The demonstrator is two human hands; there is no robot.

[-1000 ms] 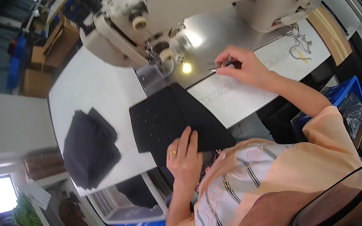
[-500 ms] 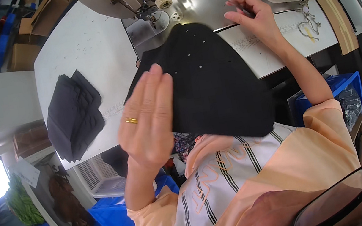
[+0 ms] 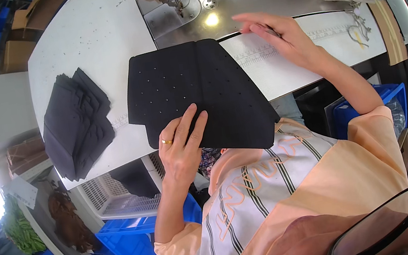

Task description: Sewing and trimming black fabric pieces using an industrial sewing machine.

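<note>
Since the earlier frame, the black panel (image 3: 229, 100) has come down from its raised, tilted pose to lie flatter across the front edge of the worktop (image 3: 93, 44), its near part reaching past that edge, and the left hand (image 3: 179, 144) has shifted with it. That hand lays its fingers over the panel's near-left part; its thumb is hidden, so I cannot tell whether it pinches. The right hand (image 3: 275, 39), beyond the panel's right side, is closed around a slim dark tool (image 3: 274, 32). A stack of dark pieces (image 3: 76, 129) sits by the worktop's front-left corner. To work well here, keep the left fingers light but steady, support the overhanging part so its weight doesn't drag, and hold the tool's tip off the cloth.
</note>
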